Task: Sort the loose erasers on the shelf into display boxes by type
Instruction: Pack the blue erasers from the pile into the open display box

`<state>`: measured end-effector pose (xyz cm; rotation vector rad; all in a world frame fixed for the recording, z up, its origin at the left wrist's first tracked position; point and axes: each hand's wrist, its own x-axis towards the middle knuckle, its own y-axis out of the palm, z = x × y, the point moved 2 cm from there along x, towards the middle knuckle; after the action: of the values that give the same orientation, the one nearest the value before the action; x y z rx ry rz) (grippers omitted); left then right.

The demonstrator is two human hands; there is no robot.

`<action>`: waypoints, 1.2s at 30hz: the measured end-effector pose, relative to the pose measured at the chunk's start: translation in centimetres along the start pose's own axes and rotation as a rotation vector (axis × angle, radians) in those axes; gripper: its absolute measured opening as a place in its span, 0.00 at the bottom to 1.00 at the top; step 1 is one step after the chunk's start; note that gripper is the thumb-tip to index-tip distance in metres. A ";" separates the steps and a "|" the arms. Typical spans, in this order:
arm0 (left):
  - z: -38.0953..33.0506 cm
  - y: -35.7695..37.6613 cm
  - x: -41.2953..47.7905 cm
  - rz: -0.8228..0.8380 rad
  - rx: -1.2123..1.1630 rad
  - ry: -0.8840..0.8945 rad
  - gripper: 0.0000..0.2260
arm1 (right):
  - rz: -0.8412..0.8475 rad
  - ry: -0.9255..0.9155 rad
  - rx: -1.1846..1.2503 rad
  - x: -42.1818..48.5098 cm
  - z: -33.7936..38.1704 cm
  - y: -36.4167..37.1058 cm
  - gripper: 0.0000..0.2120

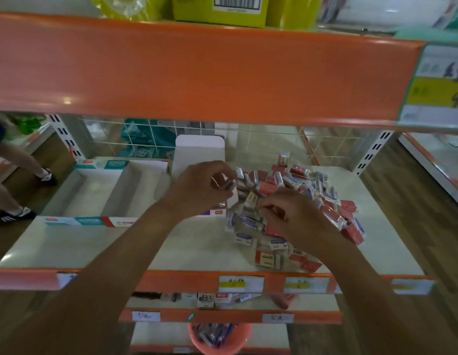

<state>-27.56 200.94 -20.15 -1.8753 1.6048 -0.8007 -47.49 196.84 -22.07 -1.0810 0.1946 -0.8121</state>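
Since the red and blue-white wrapped erasers (274,180) are lying mixed centre-right on the white shelf (69,244), the left hand (199,188) is pinching one eraser (229,187) for the empty cardboard display boxes (125,185) at left; the grip of the right hand (297,216) is resting curled, perhaps around another.

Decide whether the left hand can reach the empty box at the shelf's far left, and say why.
Probably yes. The left hand, holding an eraser, is right of that empty box, whose top is open; only another open box lies between, nothing blocking.
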 end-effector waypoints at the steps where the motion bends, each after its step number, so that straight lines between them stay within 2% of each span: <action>1: 0.6 -0.3 0.5 0.018 -0.011 -0.016 0.09 | -0.004 -0.013 0.005 0.2 0.2 0.1 0.06; 13: 3.8 1.4 1.9 0.202 0.140 -0.047 0.07 | 0.002 0.009 -0.020 2.7 0.6 1.5 0.06; 17: 2.9 1.6 2.0 0.218 0.234 0.035 0.07 | 0.006 -0.006 -0.076 3.2 1.2 1.8 0.07; 23: 3.6 1.8 2.4 0.289 0.246 0.063 0.02 | 0.014 0.018 -0.078 3.5 1.0 2.2 0.06; 27: 3.7 2.2 2.6 0.326 0.269 0.134 0.04 | 0.011 0.025 -0.093 3.3 0.8 2.3 0.07; 36: 5.4 3.2 2.6 0.253 0.229 0.165 0.05 | 0.012 0.032 -0.102 2.0 -0.3 2.1 0.07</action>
<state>-25.40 198.04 -25.88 -1.4459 1.7254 -0.9996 -45.22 195.74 -23.52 -1.1623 0.2716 -0.8159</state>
